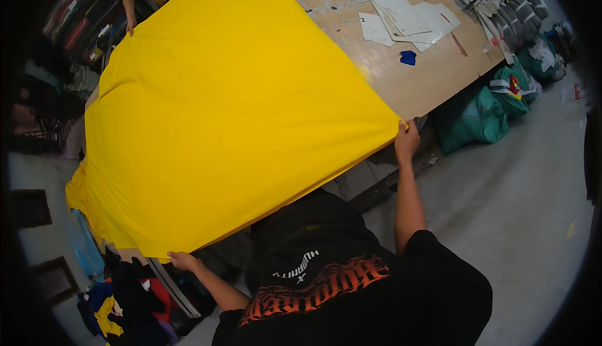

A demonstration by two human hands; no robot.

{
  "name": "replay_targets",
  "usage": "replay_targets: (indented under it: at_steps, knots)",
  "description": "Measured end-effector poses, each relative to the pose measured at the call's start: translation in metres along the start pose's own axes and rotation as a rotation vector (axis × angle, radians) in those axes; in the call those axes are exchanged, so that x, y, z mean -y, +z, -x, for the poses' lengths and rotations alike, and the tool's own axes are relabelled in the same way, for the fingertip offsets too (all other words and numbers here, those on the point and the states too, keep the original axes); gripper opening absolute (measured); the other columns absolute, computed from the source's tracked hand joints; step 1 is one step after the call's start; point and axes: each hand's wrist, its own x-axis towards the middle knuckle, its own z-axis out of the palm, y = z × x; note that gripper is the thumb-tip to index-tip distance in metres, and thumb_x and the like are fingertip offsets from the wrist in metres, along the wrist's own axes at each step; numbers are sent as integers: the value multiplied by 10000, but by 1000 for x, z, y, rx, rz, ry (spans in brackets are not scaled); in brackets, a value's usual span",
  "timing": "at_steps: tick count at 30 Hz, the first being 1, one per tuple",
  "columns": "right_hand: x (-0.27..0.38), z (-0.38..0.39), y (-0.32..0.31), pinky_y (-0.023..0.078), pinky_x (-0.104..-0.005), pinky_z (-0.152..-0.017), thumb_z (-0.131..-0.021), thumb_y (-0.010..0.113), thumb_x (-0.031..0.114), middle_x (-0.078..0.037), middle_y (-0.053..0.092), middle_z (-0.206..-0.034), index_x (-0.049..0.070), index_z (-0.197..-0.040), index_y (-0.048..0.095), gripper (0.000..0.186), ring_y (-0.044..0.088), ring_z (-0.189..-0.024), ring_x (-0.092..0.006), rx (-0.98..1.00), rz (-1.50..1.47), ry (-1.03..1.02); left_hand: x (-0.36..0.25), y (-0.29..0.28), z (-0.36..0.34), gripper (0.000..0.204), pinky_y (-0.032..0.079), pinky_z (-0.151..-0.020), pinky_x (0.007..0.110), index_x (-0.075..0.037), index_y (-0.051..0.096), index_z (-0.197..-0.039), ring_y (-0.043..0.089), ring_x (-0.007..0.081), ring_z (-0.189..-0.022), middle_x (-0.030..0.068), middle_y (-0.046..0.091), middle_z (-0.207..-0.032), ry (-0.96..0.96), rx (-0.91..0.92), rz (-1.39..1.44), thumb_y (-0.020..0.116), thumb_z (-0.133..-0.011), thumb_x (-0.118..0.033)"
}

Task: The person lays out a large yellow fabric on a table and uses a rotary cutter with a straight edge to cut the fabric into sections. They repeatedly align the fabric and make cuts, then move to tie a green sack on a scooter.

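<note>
A wide sheet of bright yellow fabric (238, 108) is spread over the large table and covers most of it. My right hand (407, 140) pinches its right corner, at the table's near edge. With fingers closed on the near left edge of the same fabric, my left hand (182, 261) is lower in the head view. Between my hands the near edge runs fairly straight, while the left side hangs in bunched folds. Across the table, a co-worker's hand (130, 27) touches the far left edge of the fabric.
White paper patterns (401, 17) and a small blue fabric scrap (407, 57) lie on the bare wooden tabletop (376, 64). Green sacks (473, 117) stand on the floor by the table's right side. A heap of coloured cloth (128, 299) lies at lower left.
</note>
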Motion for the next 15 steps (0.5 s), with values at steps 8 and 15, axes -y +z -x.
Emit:
replay_targets:
  at_steps: [8,15]
  knots:
    - [8,3,12,511,-522,-762,-987,630,281,-240,716,-976,53,-1069,652,244,677,-928,-458,105,136,143,29,1,-3,656,496,-923,512,142,641,-1171,639,499,-1057,349,673,-1139,-20,34,-66,369,-1091,-449]
    - [10,6,8,509,-520,-767,-990,626,257,-236,716,-964,51,-1043,640,214,678,-916,-464,102,68,145,3,-14,3,621,512,-860,488,100,676,-1111,688,424,-927,265,726,-1027,-129,47,-6,405,-1084,-458]
